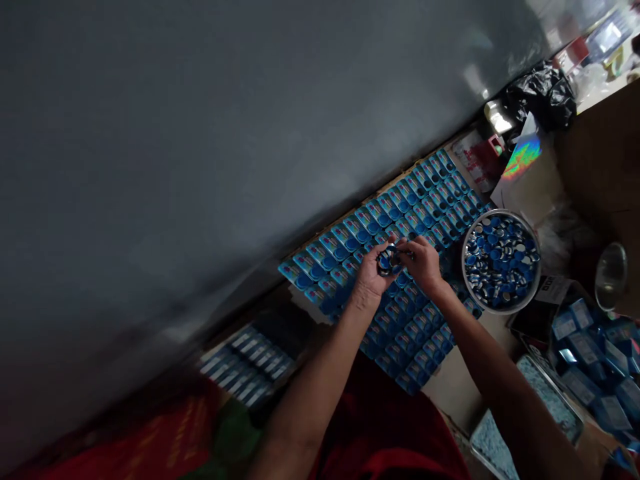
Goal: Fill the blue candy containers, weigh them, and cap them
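Observation:
Cupped in my left hand point(371, 276) are several small round blue and silver caps point(387, 261). Close against it, my right hand point(425, 267) has its fingers pinched together over these caps; what sits between the fingertips is too small to make out. Both hands are above rows of blue printed packs point(373, 219), each with a round recess. Some recesses toward the right end look dark, others blue. Right of my right hand, a round metal bowl point(465, 267) is filled with loose blue and silver caps point(500, 257).
A grey wall point(225, 133) runs along the packs' far side. At the lower right are a pile of blue boxes point(585, 347), a tray point(525, 365) and a clear bowl point(611, 277). More small boxes point(250, 363) lie lower left. A black plastic bag point(543, 97) is behind.

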Demonstrator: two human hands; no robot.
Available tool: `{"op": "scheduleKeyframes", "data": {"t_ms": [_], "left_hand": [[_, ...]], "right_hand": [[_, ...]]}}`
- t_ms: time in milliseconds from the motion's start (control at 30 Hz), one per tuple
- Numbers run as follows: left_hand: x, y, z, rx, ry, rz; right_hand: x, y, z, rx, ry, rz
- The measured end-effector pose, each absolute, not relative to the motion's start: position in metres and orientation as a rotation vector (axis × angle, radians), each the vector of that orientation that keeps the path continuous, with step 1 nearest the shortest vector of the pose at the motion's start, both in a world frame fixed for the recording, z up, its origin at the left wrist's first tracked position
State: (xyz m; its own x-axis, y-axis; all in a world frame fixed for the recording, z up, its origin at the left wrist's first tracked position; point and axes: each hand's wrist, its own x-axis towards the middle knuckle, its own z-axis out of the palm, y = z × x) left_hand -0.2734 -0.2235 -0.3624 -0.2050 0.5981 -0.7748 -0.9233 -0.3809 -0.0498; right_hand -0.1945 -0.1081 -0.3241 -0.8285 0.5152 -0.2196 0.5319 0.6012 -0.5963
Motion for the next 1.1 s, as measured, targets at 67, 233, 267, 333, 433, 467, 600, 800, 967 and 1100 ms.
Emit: {"op": "scheduleKeyframes", "data": {"t_ms": [67, 233, 267, 333, 433, 467, 600, 800, 967, 1100], "left_hand": [[-0.269, -0.223, -0.362, -0.895, 0.489, 1.774], [-0.267, -0.229, -0.353, -0.903, 0.379, 1.836], [-0.268, -0.230, -0.350, -0.888, 0.373, 1.851], [-0.273, -0.231, -0.347, -0.853, 0.373, 1.876], [-0.283, -0.229, -0.348, -0.820, 0.384, 1.898], [-0.286, -0.228, -0.349, -0.814, 0.383, 1.900], [-0.292, -0.225, -0.358, -0.779, 0.359, 1.937], [-0.288, -0.230, -0.357, -0.790, 0.423, 2.004], [-0.279, -0.240, -0.354, -0.822, 0.491, 2.039], [-0.262, -0.236, -0.354, -0.880, 0.522, 2.042]], "right_hand": [[-0.186, -0.105, -0.334, 1.043, 2.723, -1.247], [-0.198, -0.075, -0.340, 1.354, 2.727, -1.023], [-0.205, -0.070, -0.339, 1.352, 2.730, -0.861], [-0.220, -0.062, -0.337, 1.305, 2.666, -0.604], [-0.241, -0.055, -0.333, 1.233, 2.540, -0.396], [-0.246, -0.054, -0.332, 1.209, 2.502, -0.348], [-0.264, -0.046, -0.326, 1.140, 2.407, -0.253], [-0.250, -0.063, -0.313, 1.125, 2.506, -0.336], [-0.195, -0.114, -0.315, 0.933, 2.790, -1.008], [-0.165, -0.147, -0.331, 0.726, 2.811, -1.351]]}}
